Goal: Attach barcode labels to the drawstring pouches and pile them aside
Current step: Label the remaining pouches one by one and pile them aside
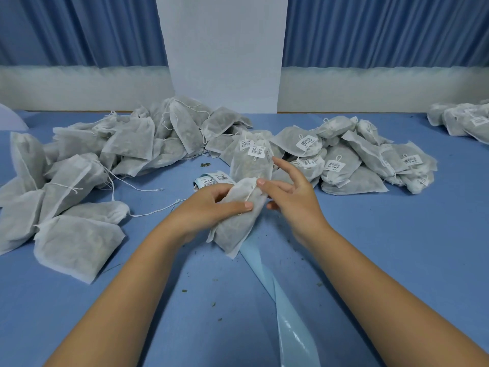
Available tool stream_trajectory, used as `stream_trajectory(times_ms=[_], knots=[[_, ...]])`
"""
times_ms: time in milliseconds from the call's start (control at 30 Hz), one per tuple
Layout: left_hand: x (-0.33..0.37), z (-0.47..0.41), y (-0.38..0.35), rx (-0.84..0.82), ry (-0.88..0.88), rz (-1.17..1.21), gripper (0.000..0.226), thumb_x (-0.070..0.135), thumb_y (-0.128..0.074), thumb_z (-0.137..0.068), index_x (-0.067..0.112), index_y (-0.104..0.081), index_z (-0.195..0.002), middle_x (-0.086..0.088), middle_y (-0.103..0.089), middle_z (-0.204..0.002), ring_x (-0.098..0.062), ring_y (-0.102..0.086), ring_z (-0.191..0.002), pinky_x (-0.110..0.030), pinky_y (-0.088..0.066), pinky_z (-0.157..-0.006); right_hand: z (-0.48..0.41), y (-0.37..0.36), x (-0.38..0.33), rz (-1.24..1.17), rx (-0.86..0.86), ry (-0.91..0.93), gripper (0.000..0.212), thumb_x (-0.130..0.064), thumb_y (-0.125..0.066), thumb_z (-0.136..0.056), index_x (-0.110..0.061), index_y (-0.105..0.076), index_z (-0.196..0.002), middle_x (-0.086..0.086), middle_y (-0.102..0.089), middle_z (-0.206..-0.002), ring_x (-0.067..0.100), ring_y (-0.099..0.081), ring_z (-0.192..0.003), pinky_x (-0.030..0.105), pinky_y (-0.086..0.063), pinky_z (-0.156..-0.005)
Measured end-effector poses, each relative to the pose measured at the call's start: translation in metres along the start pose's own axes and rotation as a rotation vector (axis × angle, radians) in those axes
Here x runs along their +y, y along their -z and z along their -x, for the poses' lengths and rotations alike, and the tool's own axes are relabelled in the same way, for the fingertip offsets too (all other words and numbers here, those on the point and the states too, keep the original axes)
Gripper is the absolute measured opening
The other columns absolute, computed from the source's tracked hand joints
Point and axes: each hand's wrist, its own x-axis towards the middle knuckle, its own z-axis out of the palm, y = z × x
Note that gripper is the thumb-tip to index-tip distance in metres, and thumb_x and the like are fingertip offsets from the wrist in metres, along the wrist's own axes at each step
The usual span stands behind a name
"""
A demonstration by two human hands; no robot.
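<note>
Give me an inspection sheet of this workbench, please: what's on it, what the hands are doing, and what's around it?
Surface: blue table.
Job's things: unlabelled pouches heaped at left; labelled pouches piled at right, more at the far right edge; label strip lying just behind the hands; held pouch, no label seen on it.
Clutter: pale blue backing strip trailing toward the camera; green crumbs scattered.
Hands: left hand grips the held pouch; right hand rests its thumb on the pouch's top, fingers spread.
Cables: nothing seen.
Surroundings: blue curtains and a white pillar behind the table.
</note>
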Motion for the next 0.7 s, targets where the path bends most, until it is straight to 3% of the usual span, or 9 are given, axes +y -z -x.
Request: stream_trajectory(times_ms=[133,267,400,533,600,700], knots=[[0.0004,0.0016,0.0020,-0.008,0.043,0.045,0.029,0.028,-0.081,-0.080,0.021,-0.073,-0.106,0.004,-0.077,-0.101,-0.010,-0.072,-0.095,-0.017,-0.054,-0.073,-0.0025,0.0027,0.0009,-0.064,0.029,-0.046,0.044,-0.016,-0.075,-0.085,-0.037,-0.059,-0.120,0.003,-0.077,-0.088,0.012,-0.072,-0.084,0.021,-0.055,-0.068],[-0.0007,0.0018,0.0065,0.008,0.096,0.068,0.046,0.032,-0.087,-0.067,0.017,-0.073,-0.109,-0.004,-0.077,-0.104,-0.021,-0.072,-0.102,-0.034,-0.055,-0.090,-0.0017,0.0018,0.0007,-0.014,0.032,-0.035,0.038,-0.021,-0.075,-0.085,-0.038,-0.063,-0.117,-0.005,-0.074,-0.085,0.005,-0.069,-0.081,0.018,-0.052,-0.066],[-0.0035,-0.0011,0.0060,0.102,0.122,0.057,0.039,0.030,-0.087,-0.073,0.013,-0.073,-0.106,-0.009,-0.076,-0.104,-0.024,-0.072,-0.101,-0.037,-0.054,-0.089,-0.0035,0.0028,-0.0047,-0.026,0.109,-0.004,0.006,-0.025,-0.076,-0.084,-0.030,-0.076,-0.085,-0.012,-0.061,-0.069,0.002,-0.053,-0.063,0.018,-0.046,-0.060],[-0.0046,-0.0032,0.0042,0.141,0.107,0.057,0.037,0.026,-0.084,-0.077,0.011,-0.072,-0.108,-0.011,-0.075,-0.106,-0.021,-0.072,-0.097,-0.036,-0.055,-0.086,-0.0025,0.0004,-0.0067,-0.047,-0.001,-0.099,0.012,-0.023,-0.075,-0.083,-0.026,-0.078,-0.071,-0.013,-0.055,-0.058,0.005,-0.044,-0.057,0.018,-0.040,-0.055],[-0.0040,-0.0029,0.0035,0.134,0.085,0.062,0.036,0.026,-0.085,-0.075,0.013,-0.072,-0.107,-0.007,-0.076,-0.102,-0.016,-0.072,-0.092,-0.029,-0.055,-0.078,0.0003,-0.0025,-0.0050,0.010,-0.033,-0.125,0.015,-0.022,-0.075,-0.083,-0.026,-0.078,-0.068,-0.014,-0.056,-0.055,0.002,-0.046,-0.053,0.016,-0.041,-0.052],[-0.0027,-0.0010,0.0024,0.101,0.057,0.075,0.038,0.025,-0.085,-0.074,0.014,-0.073,-0.108,-0.002,-0.077,-0.101,-0.016,-0.073,-0.097,-0.028,-0.055,-0.082,0.0027,-0.0039,-0.0015,0.045,0.003,-0.118,0.011,-0.020,-0.076,-0.083,-0.021,-0.076,-0.072,-0.017,-0.063,-0.057,-0.005,-0.053,-0.049,0.010,-0.041,-0.049]])
